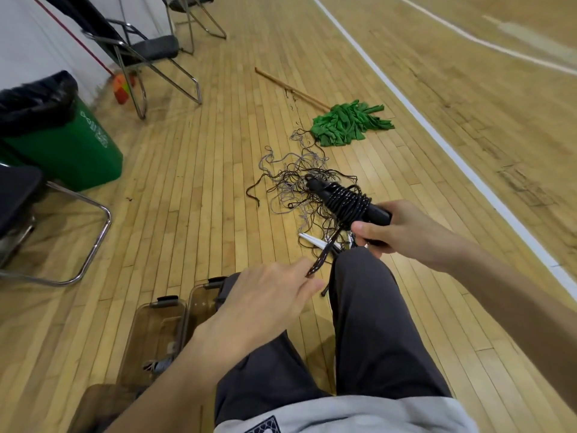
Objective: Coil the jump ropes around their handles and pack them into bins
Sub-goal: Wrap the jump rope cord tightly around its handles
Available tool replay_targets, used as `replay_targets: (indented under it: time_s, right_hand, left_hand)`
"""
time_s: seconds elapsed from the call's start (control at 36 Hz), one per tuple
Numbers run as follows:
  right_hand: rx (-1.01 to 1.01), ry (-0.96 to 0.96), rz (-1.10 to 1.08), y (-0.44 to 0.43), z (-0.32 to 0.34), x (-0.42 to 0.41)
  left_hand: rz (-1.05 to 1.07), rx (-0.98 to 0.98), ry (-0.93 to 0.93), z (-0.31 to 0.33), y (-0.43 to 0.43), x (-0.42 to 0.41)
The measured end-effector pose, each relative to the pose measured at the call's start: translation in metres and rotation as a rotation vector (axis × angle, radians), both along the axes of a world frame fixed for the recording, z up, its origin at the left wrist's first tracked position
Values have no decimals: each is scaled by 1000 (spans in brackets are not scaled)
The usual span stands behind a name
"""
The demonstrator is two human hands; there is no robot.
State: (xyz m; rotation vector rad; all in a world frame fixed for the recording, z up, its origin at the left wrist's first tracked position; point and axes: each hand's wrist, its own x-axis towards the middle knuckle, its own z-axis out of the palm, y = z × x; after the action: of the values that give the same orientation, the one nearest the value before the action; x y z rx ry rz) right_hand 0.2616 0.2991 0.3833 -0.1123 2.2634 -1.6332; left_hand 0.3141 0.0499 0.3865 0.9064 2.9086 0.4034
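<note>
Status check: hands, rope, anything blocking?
Right hand grips black handles, rope mostly coiled round them. Left hand pinches rope tail. Bins beside left leg; tangled ropes on floor ahead, none blocking.

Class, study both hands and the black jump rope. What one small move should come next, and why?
Probably the left hand should wind the loose rope tail another turn round the black handles. The right hand grips the handles, most of the rope is coiled on them, and only a short tail hangs free between the hands.
</note>
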Motion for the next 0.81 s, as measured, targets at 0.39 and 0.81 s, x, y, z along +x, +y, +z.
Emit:
replay_targets:
  time_s: [0.39, 0.81]
  right_hand:
    - [354, -119, 217, -11, -25, -2]
    - [433, -183, 556, -26, -1, 27]
  left_hand:
    - [-315, -187, 359, 38, -4, -41]
    - [-420, -102, 287, 48, 0, -82]
